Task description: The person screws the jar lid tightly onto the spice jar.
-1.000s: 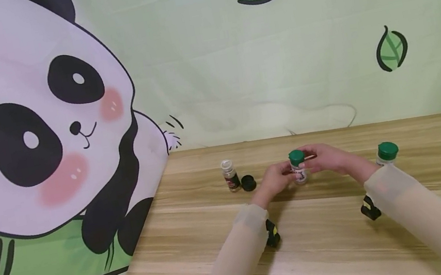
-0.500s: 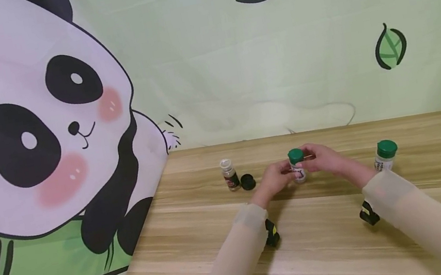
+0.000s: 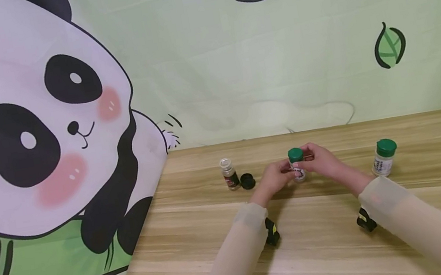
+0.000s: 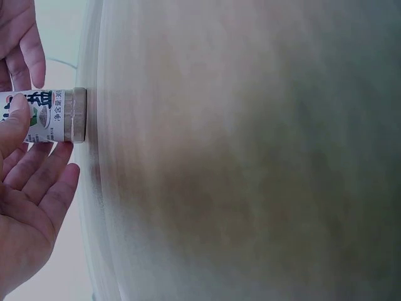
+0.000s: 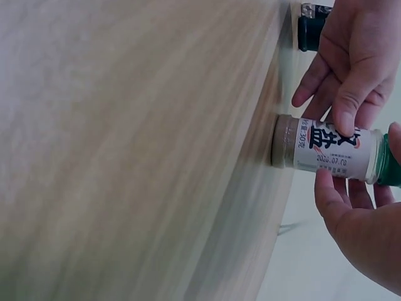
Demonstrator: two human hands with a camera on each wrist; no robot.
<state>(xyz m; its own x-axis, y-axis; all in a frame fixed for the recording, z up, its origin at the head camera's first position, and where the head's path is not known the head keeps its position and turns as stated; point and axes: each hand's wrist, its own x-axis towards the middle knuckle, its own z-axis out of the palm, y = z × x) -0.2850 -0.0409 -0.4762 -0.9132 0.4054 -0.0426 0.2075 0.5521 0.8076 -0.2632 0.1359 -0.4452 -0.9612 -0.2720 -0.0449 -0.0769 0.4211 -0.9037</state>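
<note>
In the head view a small spice jar (image 3: 299, 173) with a white label stands upright on the wooden table. My left hand (image 3: 274, 179) holds its body from the left, thumb on the label and fingers behind. From the right, my right hand (image 3: 321, 161) grips the green cap (image 3: 295, 154) at the jar's top, with the thumb at the cap's lower edge. The right wrist view shows the jar's base (image 5: 285, 141) at the tabletop and the right fingers (image 5: 338, 194) beside the label and cap. The cap sits on the jar.
To the left stands a clear glass bottle (image 3: 230, 177) with a dark label and its top uncovered. A black cap (image 3: 248, 181) lies next to it. A second green-capped jar (image 3: 384, 160) stands to the right. Behind the table (image 3: 318, 238) hangs a panda-print cloth (image 3: 207, 61).
My right wrist and forearm have swung slightly left and toward me, uncovering more of the right-hand jar. The held jar and my left hand stay in place.
</note>
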